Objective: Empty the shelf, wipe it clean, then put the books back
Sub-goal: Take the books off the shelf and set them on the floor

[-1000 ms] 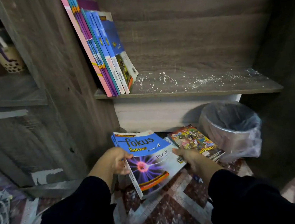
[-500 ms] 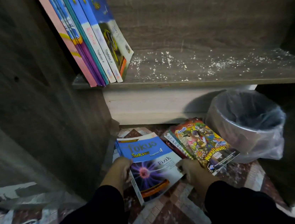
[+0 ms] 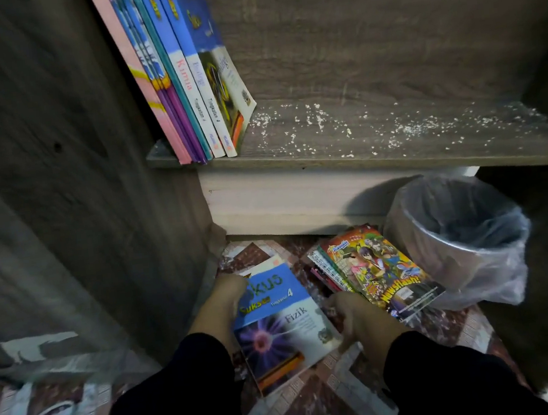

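Left hand (image 3: 223,301) grips Fizik book (image 3: 280,323) edge — right hand (image 3: 355,318) curled at opposite edge.

Two bare hands, left hand (image 3: 224,303) and right hand (image 3: 358,317), no rings, no watch or bracelet in view, each arm covered to the wrist by a long plain black fabric sleeve, left sleeve (image 3: 172,402), right sleeve (image 3: 459,381), cuffs loose and unmarked
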The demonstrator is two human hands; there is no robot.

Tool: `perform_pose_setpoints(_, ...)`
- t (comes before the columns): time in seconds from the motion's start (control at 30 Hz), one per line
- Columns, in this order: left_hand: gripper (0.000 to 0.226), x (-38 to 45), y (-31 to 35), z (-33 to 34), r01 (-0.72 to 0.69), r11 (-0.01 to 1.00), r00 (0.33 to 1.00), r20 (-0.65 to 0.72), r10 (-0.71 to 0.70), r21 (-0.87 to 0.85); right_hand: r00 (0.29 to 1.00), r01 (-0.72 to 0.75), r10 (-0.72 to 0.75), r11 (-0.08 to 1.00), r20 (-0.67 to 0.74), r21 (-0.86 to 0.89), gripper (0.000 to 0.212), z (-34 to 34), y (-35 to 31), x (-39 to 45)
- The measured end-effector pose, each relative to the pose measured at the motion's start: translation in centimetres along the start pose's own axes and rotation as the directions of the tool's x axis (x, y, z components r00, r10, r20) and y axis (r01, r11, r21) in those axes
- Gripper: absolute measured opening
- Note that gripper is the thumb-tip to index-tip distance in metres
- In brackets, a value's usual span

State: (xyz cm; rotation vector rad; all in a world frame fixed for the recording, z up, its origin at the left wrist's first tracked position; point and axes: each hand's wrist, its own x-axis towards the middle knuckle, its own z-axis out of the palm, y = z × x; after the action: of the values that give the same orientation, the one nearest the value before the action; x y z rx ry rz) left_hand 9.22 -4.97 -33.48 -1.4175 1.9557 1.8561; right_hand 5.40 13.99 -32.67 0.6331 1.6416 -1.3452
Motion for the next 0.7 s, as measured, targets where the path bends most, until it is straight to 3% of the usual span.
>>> perform_pose_setpoints(0.07,0.01,-1.7,1.4,-0.7,-0.129,0.992,0.987,-0.091,0.13,0.008,0.999,0.024,-0.023,0.999,0.024,-0.046,0.02,0.2,-0.4,-1.5)
perform_pose_setpoints(0.17,0.027,-4.5,3.6,-2.4,-0.252,0.963,0.932,-0.242,0.269,0.096,0.997,0.074,-0.072,0.994,0.029,-0.08,0.012,1.3,-1.5,-3.3)
perform_pose_setpoints(0.23,0.025,-6.7,5.3,-3.6,-0.34,0.931,0.837,-0.408,0.365,0.134,0.981,0.187,-0.178,0.974,0.078,-0.129,0.02,1.8,-3.0,-4.1)
perform_pose_setpoints(0.33,0.023,-10.7,9.2,-5.4,-0.54,0.823,0.624,-0.573,0.531,0.176,0.918,0.356,-0.337,0.933,0.208,-0.06,0.023,2.8,-6.5,-7.6)
perform_pose_setpoints(0.4,0.021,-12.7,12.0,-6.4,-0.66,0.713,0.487,-0.587,0.647,0.237,0.852,0.475,-0.465,0.88,0.24,0.018,0.02,3.3,-9.1,-9.9)
perform_pose_setpoints(0.53,0.027,-15.4,17.0,-7.3,-0.773,0.508,0.294,-0.495,0.818,0.381,0.662,0.727,-0.724,0.683,0.192,0.067,0.013,5.4,-14.4,-13.9)
perform_pose_setpoints(0.6,0.03,-16.0,18.9,-7.2,-0.767,0.475,0.264,-0.463,0.846,0.431,0.588,0.797,-0.793,0.602,0.16,0.059,0.012,7.0,-16.6,-15.1)
perform_pose_setpoints(0.7,0.033,-16.0,20.5,-6.8,-0.725,0.512,0.285,-0.476,0.832,0.46,0.567,0.81,-0.812,0.58,0.14,0.082,0.017,9.3,-18.8,-15.6)
